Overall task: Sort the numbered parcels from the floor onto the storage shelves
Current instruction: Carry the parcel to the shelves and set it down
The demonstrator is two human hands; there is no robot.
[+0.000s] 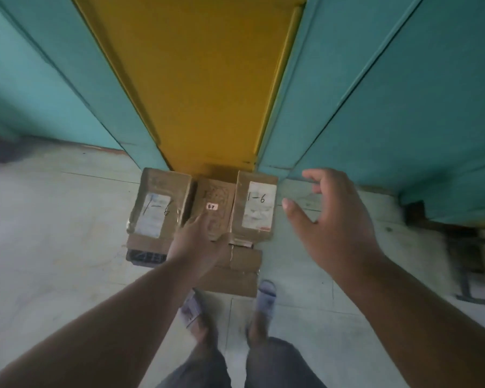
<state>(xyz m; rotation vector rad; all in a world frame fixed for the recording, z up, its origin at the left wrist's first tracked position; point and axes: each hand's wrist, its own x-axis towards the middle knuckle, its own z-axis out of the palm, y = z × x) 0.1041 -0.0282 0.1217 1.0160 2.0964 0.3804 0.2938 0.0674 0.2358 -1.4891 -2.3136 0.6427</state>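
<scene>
Left hand point(199, 242) touches taped cardboard parcels point(259, 210); right hand point(333, 219) spread

Left hand point(196, 242) touches middle parcel point(216, 203); right hand point(333, 219) hovers spread.

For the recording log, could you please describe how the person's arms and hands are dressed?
Both forearms are bare, with no sleeves in view. The left hand and right hand wear no gloves, and no rings, watch or wristband can be seen. Motion blur softens finer detail.
</scene>
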